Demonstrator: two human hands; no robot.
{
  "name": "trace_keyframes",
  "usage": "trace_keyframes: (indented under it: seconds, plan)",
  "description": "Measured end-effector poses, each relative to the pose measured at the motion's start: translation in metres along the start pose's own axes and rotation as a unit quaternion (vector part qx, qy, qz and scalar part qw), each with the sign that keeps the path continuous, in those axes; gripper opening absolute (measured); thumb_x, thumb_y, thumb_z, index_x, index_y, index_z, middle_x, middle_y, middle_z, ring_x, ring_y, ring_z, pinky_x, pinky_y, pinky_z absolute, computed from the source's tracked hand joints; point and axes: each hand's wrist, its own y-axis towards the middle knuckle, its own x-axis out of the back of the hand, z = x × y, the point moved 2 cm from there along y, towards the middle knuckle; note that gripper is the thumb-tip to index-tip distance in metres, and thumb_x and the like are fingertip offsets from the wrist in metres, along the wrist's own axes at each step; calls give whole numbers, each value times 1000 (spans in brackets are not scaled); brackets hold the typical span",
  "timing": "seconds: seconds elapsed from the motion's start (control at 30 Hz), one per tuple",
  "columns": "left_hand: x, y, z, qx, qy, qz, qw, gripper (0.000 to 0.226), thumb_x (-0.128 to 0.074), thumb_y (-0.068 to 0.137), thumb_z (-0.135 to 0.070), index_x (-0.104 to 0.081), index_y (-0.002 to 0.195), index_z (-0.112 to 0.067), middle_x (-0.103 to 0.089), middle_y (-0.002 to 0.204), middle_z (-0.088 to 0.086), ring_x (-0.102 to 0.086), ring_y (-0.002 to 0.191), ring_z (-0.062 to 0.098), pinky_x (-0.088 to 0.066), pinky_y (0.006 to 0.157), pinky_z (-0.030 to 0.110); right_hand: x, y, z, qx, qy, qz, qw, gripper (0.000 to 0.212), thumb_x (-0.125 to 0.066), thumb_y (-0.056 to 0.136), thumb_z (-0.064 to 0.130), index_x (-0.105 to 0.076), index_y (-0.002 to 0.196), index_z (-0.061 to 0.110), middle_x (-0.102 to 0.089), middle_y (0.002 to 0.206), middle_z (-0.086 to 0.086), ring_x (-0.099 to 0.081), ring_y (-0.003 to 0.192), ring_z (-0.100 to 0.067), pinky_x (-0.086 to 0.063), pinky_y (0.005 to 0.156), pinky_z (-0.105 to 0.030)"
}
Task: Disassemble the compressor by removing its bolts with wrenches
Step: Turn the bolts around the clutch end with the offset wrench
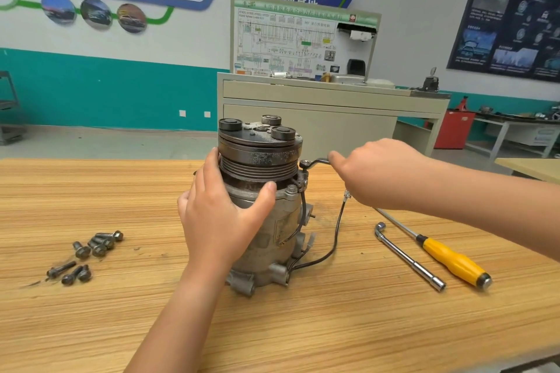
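Note:
A grey metal compressor (pixel 274 230) stands upright on the wooden table (pixel 121 312), its black pulley (pixel 260 157) on top. My left hand (pixel 221 212) wraps around its upper body just under the pulley, thumb at the front. My right hand (pixel 378 172) grips the handle of a small wrench (pixel 313 163). The wrench's head sits on a bolt at the compressor's upper right edge. A black wire (pixel 336 230) loops from the compressor's right side.
Several loose bolts (pixel 91 251) lie on the table to the left. An L-shaped socket wrench (pixel 409 257) and a yellow-handled screwdriver (pixel 451 260) lie to the right. A beige training bench (pixel 333 100) stands behind the table.

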Motion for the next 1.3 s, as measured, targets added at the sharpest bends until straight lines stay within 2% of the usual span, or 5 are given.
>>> trace_keyframes:
  seconds: [0.33, 0.5, 0.8, 0.97, 1.3]
  plan:
    - [0, 1, 0, -1, 1, -3, 1000, 101, -33, 60, -73, -35, 141, -14, -50, 135, -2, -45, 124, 17, -26, 103, 40, -25, 27, -25, 30, -30, -40, 998, 32, -43, 88, -1, -42, 117, 12, -42, 58, 3, -38, 44, -12, -26, 37, -25]
    - [-1, 0, 0, -4, 3, -9, 1000, 99, -34, 61, -72, -36, 140, -12, -51, 133, -2, -45, 124, 16, -26, 102, 40, -43, 68, -6, 37, 144, -181, 972, 32, -46, 85, -13, -56, 113, 0, -66, 109, -15, -63, 99, -28, -43, 98, -42]
    - [-1, 0, 0, -7, -1, -12, 1000, 98, -34, 62, -71, -37, 140, -12, -52, 132, -1, -46, 123, 17, -27, 102, 42, -32, 38, -18, -161, 420, -286, 846, 38, -40, 98, 15, -38, 135, 6, -55, 69, -7, -52, 63, -28, -38, 55, -36]
    - [-1, 0, 0, -3, -1, -10, 1000, 98, -34, 61, -72, -37, 140, -13, -51, 133, -1, -46, 123, 18, -27, 102, 41, -24, -8, -9, -115, 290, -137, 940, 31, -33, 98, 20, -38, 129, 21, -40, 58, 4, -42, 51, -17, -29, 45, -28]
    - [0, 0, -1, -4, -1, -1, 1000, 99, -33, 61, -73, -35, 141, -14, -49, 134, -3, -44, 124, 15, -26, 103, 40, -6, 1, 9, -68, 129, -11, 989, 31, -42, 86, -2, -46, 114, 11, -32, 58, 2, -28, 47, -12, -23, 40, -24]
